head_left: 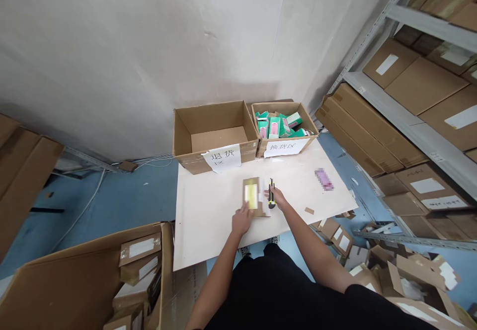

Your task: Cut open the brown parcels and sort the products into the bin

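Note:
A small brown cardboard box (248, 185) lies on the white table, with a yellowish patch on its top. My left hand (242, 218) holds its near left side, fingertips at the yellowish patch. In my right hand (278, 197) is a black and yellow utility knife (272, 201), closed in the fingers at the box's right side. The knife points away from me; whether its blade is out is too small to tell. Part of the box's right side is pale, next to the knife.
Behind stand a large open carton (182, 133) and a carton (311, 133) of green-and-white boxes. A pixelated pink item (324, 179) and a cardboard scrap (309, 210) lie on the table (208, 225). An open carton (164, 270) of parcels is at left; shelves (395, 96) and discarded boxes (406, 280) are at right.

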A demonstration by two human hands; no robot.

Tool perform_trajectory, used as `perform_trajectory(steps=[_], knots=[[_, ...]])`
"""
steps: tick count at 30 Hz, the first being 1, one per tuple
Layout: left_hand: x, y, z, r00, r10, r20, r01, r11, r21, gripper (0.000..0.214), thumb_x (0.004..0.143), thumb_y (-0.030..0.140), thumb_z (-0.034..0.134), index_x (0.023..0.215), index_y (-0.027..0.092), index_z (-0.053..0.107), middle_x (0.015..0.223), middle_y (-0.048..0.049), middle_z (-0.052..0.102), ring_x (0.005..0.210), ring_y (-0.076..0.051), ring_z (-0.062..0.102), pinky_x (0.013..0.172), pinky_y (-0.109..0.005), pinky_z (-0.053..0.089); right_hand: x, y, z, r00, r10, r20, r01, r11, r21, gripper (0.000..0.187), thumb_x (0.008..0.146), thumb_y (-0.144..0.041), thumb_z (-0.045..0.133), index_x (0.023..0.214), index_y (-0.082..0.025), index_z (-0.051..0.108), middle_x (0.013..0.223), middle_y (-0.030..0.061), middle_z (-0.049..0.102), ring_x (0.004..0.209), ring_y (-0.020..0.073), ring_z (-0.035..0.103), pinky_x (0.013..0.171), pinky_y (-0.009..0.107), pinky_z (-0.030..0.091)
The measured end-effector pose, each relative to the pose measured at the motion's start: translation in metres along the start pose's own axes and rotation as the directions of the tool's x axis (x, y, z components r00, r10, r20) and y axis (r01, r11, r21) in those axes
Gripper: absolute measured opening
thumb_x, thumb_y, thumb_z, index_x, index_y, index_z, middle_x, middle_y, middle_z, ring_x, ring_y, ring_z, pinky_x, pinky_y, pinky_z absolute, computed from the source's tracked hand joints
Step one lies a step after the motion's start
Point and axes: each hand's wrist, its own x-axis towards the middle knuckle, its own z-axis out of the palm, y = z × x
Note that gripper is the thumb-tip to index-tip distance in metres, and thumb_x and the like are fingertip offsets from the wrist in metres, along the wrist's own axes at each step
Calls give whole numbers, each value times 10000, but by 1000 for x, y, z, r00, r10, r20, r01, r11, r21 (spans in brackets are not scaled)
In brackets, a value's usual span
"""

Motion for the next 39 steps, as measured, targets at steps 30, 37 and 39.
perform_trajectory(steps=[30,37,39], knots=[[34,-65,-66,1000,31,-3,-31,1000,-1,1095,822,527,722,1711,304,125,1791,-30,90,1626,-392,174,1166,-483,447,-62,-34,80,966,-225,130,259,780,-569,378,1069,-529,418,997,-230,638,920,43,763,890,205,708,780,257,492],[41,-57,-56,996,-83,24,82,996,38,1100,793,547,734,1702,375,139,1793,23,-7,1596,-447,217,1110,-535,465,-38,-82,148,948,-197,248,313,460,-831,402,1074,-558,473,1250,-220,601,1153,145,756,1076,283,720,865,319,483],[41,-58,-55,995,-90,39,89,996,32,1101,796,539,726,1703,380,122,1792,23,-21,1588,-445,234,1105,-539,462,-30,-85,167,956,-168,240,290,441,-849,425,1058,-560,506,1288,-214,597,1187,162,748,1109,300,717,899,344,490]])
